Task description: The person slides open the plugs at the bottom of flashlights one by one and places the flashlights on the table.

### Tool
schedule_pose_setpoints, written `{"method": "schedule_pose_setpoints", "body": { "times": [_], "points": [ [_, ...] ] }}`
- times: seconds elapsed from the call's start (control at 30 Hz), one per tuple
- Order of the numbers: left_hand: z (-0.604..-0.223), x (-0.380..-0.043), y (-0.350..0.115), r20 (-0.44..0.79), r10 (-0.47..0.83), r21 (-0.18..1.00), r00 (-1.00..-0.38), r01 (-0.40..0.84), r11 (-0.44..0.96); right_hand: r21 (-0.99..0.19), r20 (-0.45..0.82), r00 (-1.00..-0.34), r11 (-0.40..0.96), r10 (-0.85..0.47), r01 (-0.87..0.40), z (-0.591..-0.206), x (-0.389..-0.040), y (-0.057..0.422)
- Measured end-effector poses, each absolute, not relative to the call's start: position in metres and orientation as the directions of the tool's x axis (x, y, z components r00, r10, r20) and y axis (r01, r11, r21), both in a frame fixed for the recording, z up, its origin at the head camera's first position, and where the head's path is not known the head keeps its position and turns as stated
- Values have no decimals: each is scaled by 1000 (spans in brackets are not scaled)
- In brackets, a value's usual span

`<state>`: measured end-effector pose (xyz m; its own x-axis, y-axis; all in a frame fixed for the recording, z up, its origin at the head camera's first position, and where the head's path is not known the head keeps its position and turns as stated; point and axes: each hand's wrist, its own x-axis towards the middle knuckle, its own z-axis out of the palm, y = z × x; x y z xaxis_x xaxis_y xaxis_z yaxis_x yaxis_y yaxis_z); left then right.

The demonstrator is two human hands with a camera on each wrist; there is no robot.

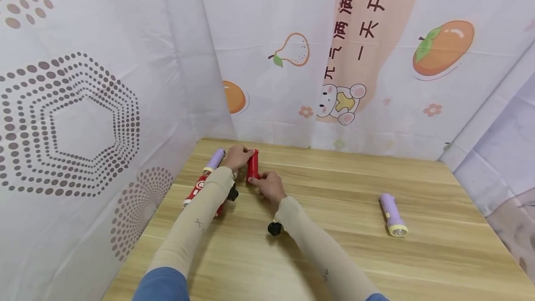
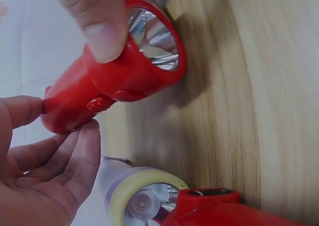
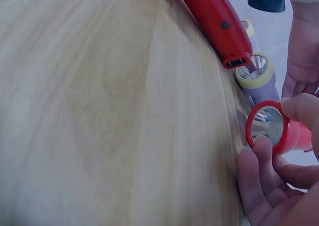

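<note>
A red flashlight (image 1: 252, 165) is held between both hands toward the back left of the wooden table. My left hand (image 1: 238, 156) pinches its narrow tail end between thumb and fingertips. At the wide lens end, my right hand (image 1: 270, 186) grips the rim, its thumb lying across the red head in the left wrist view. The silvery reflector (image 2: 157, 41) faces my side of the table. Just left of the left hand lies a purple flashlight (image 1: 215, 159) with a yellow rim. Another red flashlight (image 3: 219, 26) rests beside it, partly covered by my left forearm in the head view.
A red flashlight with a white pattern (image 1: 196, 192) lies near the table's left edge. Farther right on the wooden table (image 1: 334, 254) is a second purple flashlight (image 1: 392, 215). Printed curtains (image 1: 267, 96) hang along the back and left sides.
</note>
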<state>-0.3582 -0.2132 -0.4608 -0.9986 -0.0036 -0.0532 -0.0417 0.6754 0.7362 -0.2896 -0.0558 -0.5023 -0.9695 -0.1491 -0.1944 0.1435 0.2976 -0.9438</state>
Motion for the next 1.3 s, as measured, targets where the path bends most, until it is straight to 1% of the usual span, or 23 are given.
{"method": "schedule_pose_setpoints", "body": {
  "times": [0.23, 0.43, 0.57, 0.87, 1.13, 1.3],
  "points": [
    [-459, -355, -217, -93, -3, 804, -996, -77, 590, -956, -197, -952, 260, -232, 134, -504, -291, -49],
    [-457, -351, -219, -142, 2, 869, -990, -124, 479, -957, -200, -949, 257, -245, 135, -505, -292, -45],
    [-458, -350, -220, -152, 3, 887, -988, -135, 441, -950, -214, -946, 278, -245, 143, -506, -292, -44],
    [-462, -348, -216, -95, 10, 867, -995, -78, 491, -947, -202, -945, 296, -258, 122, -502, -288, -40],
    [-461, -343, -215, -104, 26, 836, -994, -73, 543, -949, -202, -929, 296, -310, 108, -502, -284, -31],
    [-459, -338, -216, -100, 42, 836, -994, -62, 545, -949, -184, -919, 305, -350, 74, -500, -282, -24]
  ]
}}
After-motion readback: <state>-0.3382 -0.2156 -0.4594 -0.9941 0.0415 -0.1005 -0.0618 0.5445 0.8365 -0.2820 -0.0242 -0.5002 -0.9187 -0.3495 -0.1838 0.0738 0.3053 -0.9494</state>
